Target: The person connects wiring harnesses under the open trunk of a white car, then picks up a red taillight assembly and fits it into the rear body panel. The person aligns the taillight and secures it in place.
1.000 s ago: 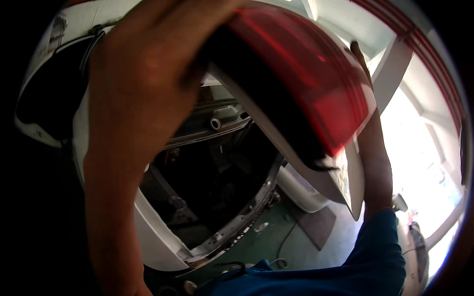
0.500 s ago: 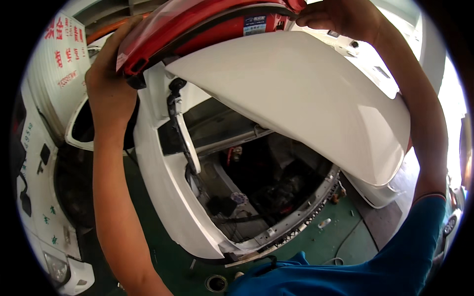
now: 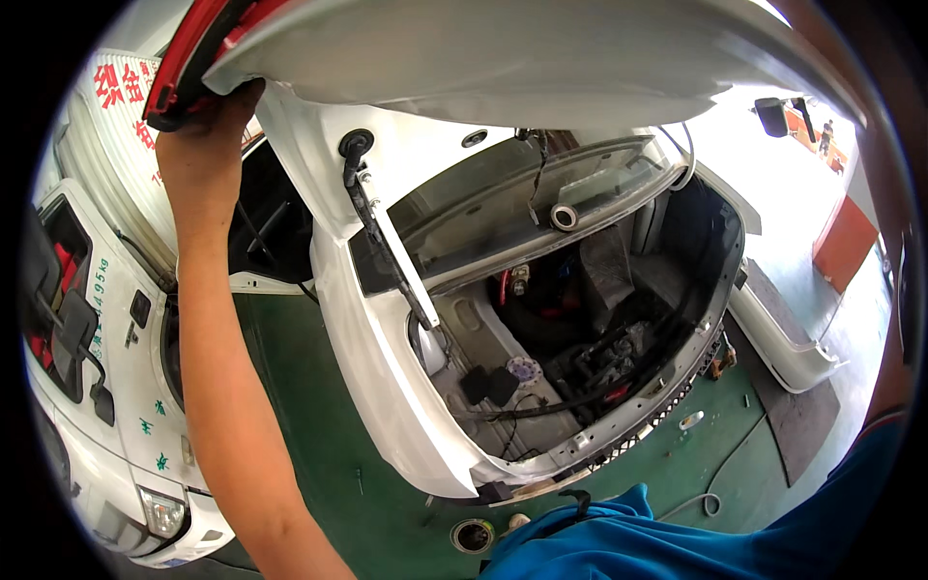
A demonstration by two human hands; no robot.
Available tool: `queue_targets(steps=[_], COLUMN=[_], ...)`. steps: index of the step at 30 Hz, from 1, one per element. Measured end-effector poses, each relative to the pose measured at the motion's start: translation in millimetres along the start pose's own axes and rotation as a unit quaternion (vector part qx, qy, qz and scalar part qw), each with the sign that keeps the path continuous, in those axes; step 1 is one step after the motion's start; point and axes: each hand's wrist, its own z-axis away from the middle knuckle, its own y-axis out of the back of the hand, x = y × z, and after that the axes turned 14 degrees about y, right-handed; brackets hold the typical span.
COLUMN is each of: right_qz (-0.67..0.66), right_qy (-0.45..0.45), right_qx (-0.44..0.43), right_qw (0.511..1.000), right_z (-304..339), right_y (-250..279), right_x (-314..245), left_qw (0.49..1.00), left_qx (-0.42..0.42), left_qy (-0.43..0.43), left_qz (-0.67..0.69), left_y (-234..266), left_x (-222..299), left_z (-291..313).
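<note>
My left hand [image 3: 205, 145] is raised at the upper left, its fingers closed round the lower corner of a large curved white body panel [image 3: 503, 63]. Along that corner runs a red part [image 3: 184, 58] with a dark strip. The panel hangs over the open trunk [image 3: 483, 329] of a white car. Up the right rim goes my right forearm, with the hand itself out of sight. Below the panel a black and white strut [image 3: 401, 256] slants down to the trunk opening. A roll of tape [image 3: 565, 217] sits at the rear window [image 3: 483, 217].
At the left stands a white vehicle [image 3: 135, 387] with a mirror. A white bumper-like part [image 3: 788, 348] lies on the right. On the green floor [image 3: 319, 406] are a can [image 3: 472, 536], a small bottle [image 3: 691, 420] and a hose [image 3: 710, 498].
The panel now fills the top of the view and hides most of the red part. My right hand has left the view. More of the trunk and window shows.
</note>
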Motion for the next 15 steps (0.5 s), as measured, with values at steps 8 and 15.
queue_targets(steps=[8, 15], right_qz=[-0.019, -0.05], right_qy=[-0.045, -0.056], right_qx=[0.024, 0.012], right_qw=[0.999, 0.997], right_z=[-10, -16], right_y=[-3, 7], right_x=[6, 9], left_qw=[1.0, 0.998], left_qx=[-0.001, -0.035], left_qy=[-0.014, 0.035], left_qz=[0.024, -0.024], left_y=[-2, 8], left_x=[-1, -4], left_z=[-3, -4])
